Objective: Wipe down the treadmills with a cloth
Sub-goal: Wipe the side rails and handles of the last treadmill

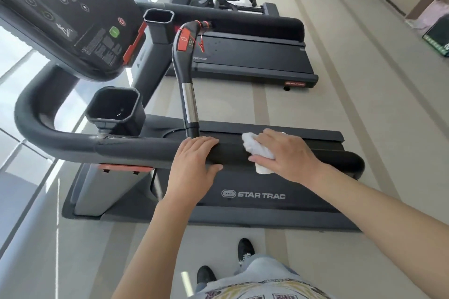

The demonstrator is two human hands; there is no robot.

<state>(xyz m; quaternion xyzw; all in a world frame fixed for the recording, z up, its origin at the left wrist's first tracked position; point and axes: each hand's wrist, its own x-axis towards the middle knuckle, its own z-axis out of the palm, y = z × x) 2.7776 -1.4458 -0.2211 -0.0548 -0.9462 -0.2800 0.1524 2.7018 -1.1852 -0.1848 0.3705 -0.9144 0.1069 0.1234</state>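
We're standing beside the nearest treadmill [255, 195], both hands on its padded side handrail [145, 148]. Our left hand [194, 165] lies over the rail w/ fingers together, draped across the top, tips curling a bit over the far side; thumb on the near side, pointing right. It grips nothing else, just rests on the rail.

Our right hand [289, 155] presses a white cloth [257, 150] onto the same rail, just right of the left fingertips. Right fingers slightly spread and curved over the bunched cloth, thumb underneath along the near edge. Cloth sticks out past the fingertips toward the left hand and hangs a little below the thumb. The two hands are near but apart, a short bare stretch of rail between them.

Just beyond the left fingertips an upright grip bar [189, 104] w/ a chrome section rises from the rail area, topped by a red control pad [185, 40]. Further left of the fingers: a black cup holder [114, 109] and the console [63, 7] w/ a green button. Beyond the right fingers, the belt deck, then a second treadmill [252, 56] well apart on the pale floor [364, 104]. Below our arms: two black shoes [245, 249].
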